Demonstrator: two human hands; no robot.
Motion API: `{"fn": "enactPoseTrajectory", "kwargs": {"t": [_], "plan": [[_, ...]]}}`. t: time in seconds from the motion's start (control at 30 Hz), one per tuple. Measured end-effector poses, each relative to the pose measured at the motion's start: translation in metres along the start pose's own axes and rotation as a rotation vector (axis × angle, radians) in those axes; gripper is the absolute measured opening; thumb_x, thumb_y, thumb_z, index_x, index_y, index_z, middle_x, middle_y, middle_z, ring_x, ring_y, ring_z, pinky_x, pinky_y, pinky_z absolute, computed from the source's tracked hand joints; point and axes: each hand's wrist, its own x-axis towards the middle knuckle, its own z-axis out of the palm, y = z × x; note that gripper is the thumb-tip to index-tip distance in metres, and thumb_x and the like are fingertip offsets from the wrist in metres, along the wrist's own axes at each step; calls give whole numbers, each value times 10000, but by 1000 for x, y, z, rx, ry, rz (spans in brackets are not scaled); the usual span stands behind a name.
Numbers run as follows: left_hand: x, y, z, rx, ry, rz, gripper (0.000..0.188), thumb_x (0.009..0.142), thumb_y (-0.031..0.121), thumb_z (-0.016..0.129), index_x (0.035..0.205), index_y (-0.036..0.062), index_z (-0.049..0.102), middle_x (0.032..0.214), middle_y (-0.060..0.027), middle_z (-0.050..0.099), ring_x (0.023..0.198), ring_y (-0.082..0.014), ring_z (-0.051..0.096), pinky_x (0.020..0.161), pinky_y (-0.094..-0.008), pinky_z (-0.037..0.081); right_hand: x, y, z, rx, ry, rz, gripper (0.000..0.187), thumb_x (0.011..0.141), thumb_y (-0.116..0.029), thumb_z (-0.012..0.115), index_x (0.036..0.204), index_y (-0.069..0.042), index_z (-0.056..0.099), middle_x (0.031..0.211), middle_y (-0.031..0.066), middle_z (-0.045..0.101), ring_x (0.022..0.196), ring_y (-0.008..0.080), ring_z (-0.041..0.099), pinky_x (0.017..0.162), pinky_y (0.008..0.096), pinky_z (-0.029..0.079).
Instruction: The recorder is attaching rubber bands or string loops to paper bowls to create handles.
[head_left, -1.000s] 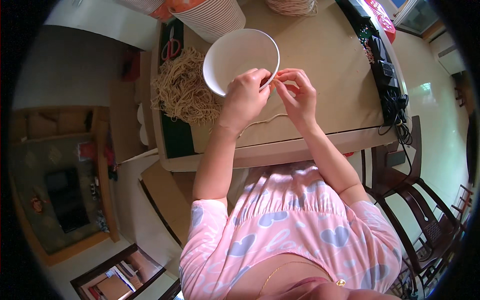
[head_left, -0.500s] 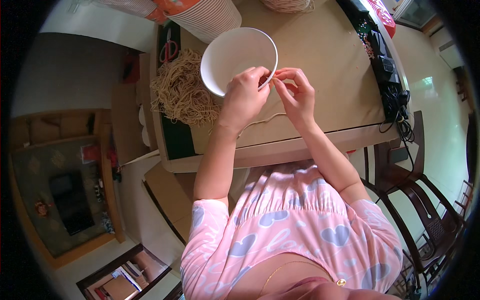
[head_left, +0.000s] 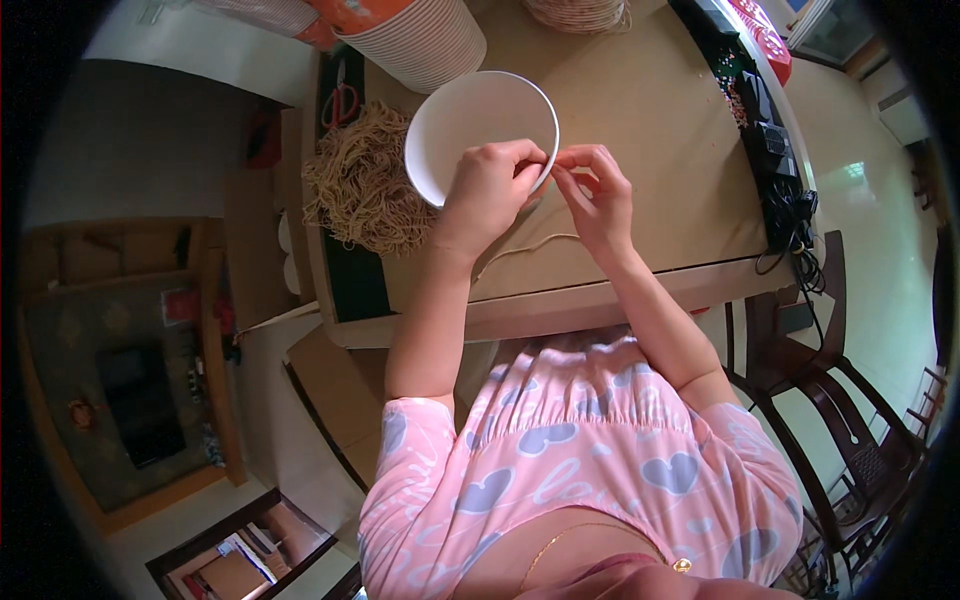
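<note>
A white paper bucket (head_left: pixel 450 130) tilts on the table with its open mouth toward me. My left hand (head_left: pixel 490 185) reaches over the near right of its rim, thumb and fingers closed on the wall. Just outside that rim, my right hand (head_left: pixel 597 200) is pinched, its fingertips close to those of the left. A thin beige cord (head_left: pixel 520 245) runs along the tabletop to the right hand and goes out of sight beneath it; the pinched part is mostly hidden by the fingers. Left of the bucket lies a tangled heap of beige cords (head_left: pixel 365 185).
Behind the bucket stands a stack of nested paper buckets (head_left: pixel 425 45). Red-handled scissors (head_left: pixel 341 103) lie beyond the cord heap. A roll of cord (head_left: pixel 578 12) sits at the far edge. Black adapters and cables (head_left: pixel 785 200) line the table's right side, near a dark chair (head_left: pixel 840 390).
The bucket has shifted slightly toward me and to the right, with both hands moving along. The grip on the rim and the right-hand pinch stay much the same.
</note>
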Motion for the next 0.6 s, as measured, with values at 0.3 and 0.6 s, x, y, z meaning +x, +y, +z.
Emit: {"fn": "enactPoseTrajectory", "kwargs": {"t": [0.3,0.6], "plan": [[-1,-11,-10,-151,129,-77,71,944,47,524,949,7,582,770,-68,676,662,-98,637,593,-247,491,-10,-55,-16,-188,-203,-39,92,894,-11,635,981,-16,605,819,60,634,741,110,633,665,243,502],[4,-8,-30,-861,-201,-437,141,960,128,517,1059,27,527,900,-88,630,648,-143,616,562,-251,501,6,-120,14,-319,-708,-458,220,768,20,679,978,-37,644,947,102,645,831,306,628,745,374,514]]}}
